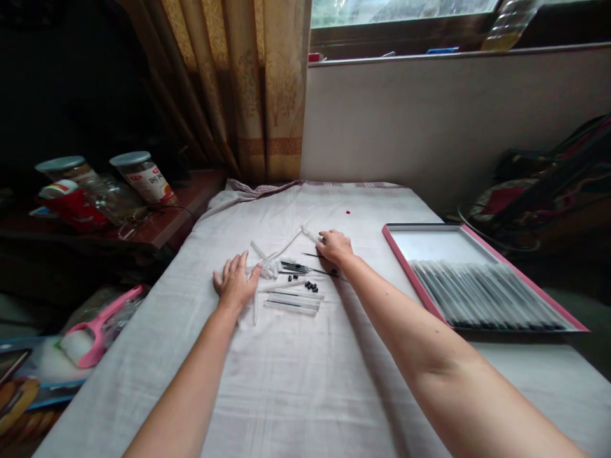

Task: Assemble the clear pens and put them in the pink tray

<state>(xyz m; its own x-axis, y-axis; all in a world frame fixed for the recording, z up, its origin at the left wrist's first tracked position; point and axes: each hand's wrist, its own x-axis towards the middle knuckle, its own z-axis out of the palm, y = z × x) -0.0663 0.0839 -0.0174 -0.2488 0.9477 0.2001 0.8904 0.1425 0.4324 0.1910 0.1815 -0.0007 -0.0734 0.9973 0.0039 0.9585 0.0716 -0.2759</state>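
Pen parts (293, 305) lie on pale cloth (277, 381), gold curtain (281, 95) and window (401, 11) beyond.

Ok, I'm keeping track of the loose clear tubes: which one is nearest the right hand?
The clear tube at the fingertips of the right hand; the other loose tubes lie farther from that hand.
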